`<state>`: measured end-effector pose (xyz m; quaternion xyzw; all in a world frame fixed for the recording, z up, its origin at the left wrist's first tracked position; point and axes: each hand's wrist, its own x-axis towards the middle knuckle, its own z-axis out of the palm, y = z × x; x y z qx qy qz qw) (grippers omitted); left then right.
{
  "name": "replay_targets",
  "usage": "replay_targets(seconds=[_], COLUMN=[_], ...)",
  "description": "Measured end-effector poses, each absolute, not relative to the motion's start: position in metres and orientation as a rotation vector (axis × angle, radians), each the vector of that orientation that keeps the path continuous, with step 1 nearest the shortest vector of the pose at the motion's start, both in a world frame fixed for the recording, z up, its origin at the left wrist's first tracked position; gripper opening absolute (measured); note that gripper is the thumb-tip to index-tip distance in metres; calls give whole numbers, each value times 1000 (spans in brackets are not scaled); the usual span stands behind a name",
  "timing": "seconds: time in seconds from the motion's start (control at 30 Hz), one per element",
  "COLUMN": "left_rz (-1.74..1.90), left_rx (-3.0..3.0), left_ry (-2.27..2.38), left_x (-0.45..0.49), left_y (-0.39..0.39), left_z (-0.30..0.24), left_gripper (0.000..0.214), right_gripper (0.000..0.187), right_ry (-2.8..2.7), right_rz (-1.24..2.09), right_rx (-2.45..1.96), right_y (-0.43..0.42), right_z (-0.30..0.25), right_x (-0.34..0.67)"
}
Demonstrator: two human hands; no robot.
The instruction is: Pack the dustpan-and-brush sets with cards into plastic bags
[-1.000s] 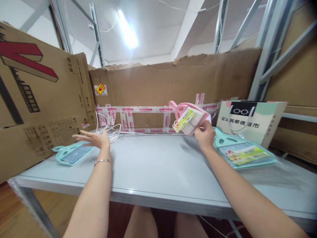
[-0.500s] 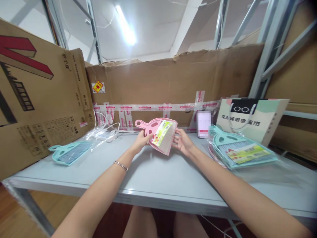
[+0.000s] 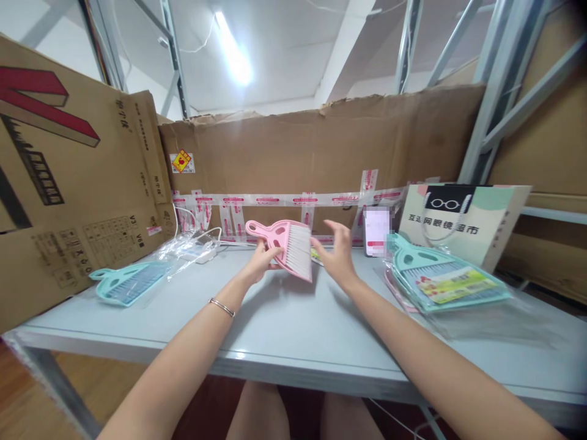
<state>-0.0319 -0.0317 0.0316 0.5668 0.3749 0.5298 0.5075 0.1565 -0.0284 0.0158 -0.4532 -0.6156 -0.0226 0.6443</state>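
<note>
nearest, the straight front edge of the grey worktop crosses the view, and grey surface runs from it back to the hands. the left hand, a bangle on its wrist, has its grip closed around a pink dustpan-and-brush set at the handle end; the set is held tilted above the middle of the worktop, handle to the left, white bristles facing the right hand. the right thumb and forefinger stand apart, just beside the bristle edge; whether the remaining fingers grip the yellow-green label near them cannot be told, and its print is hidden. at left, well apart from the hands, lies a teal set in clear plastic. at right lies a second teal set, its label yellow-green, with print too small to read; a pink rim shows beneath. farther back, a phone stands upright, its screen pixelated, beside a paper bag bearing spectacles and the legible characters "网眼镜超市". the left carton reads "v3" and "v6". the rear carton, with a yellow diamond sticker and red-printed tape, bounds the working room behind.
</note>
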Motion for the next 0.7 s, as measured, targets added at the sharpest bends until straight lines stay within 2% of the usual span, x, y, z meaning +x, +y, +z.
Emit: replay_targets(seconds=[0.13, 0.23, 0.43, 0.57, 0.7], left_rz=[1092, 1059, 1383, 1827, 1882], left_rx=[1495, 1540, 1652, 1584, 1766], left_ry=[725, 560, 515, 538, 863], left_x=[-28, -29, -47, -93, -131], left_y=[-43, -46, -45, -44, -42], left_z=[36, 42, 61, 81, 88], left_gripper=[64, 53, 53, 35, 30], right_gripper=[26, 19, 16, 21, 21], right_ry=[-1695, -1692, -1726, -1568, -1984], right_rz=[-92, -5, 58, 19, 4], right_rx=[-934, -850, -677, -718, -691], right_y=[-42, -46, -59, -57, -45], right_z=[24, 26, 42, 54, 41], right_x=[132, 126, 130, 152, 161])
